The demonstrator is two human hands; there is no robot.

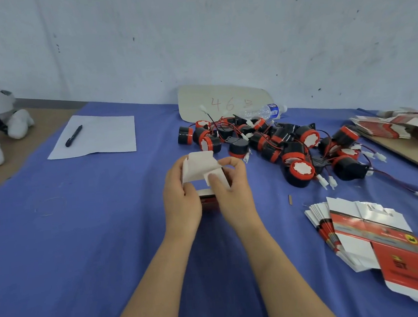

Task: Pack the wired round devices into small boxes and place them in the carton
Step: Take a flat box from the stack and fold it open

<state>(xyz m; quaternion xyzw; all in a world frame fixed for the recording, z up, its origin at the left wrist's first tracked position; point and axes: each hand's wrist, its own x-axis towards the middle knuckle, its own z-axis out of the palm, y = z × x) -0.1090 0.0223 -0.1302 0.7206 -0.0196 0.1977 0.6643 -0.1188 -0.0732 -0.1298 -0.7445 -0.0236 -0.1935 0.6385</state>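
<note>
The small box (206, 177) is being held up just above the blue bench (82, 234), in the middle of the head view, and both hands are working on it. The left hand (181, 199) is closing its grip round the box's left wall, thumb up by the raised white flap; the right hand (231, 189) is pinching the right side, fingertips pressing a smaller flap inward. It is looking like thin printed card: light, easily creased, springy at the folds, so I'd judge the walls near the corners are the safest place to hold, not the loose flaps. Its open end is pointing up and away from the person, the long axis running roughly upright with a slight lean back; the red printed bottom is just peeping out between the wrists.

The wired round devices (273, 147) are lying in a tangled heap to the right and behind, well apart from the hands. They are looking like hard plastic, black bodies with red rims, facing every direction, thin red and black leads with white plugs trailing off them. I'd take one by its body, since tugging a lead would drag its neighbours along.

Flat box blanks (368, 235) are fanning out at the near right. No carton is showing anywhere that I can make out.
</note>
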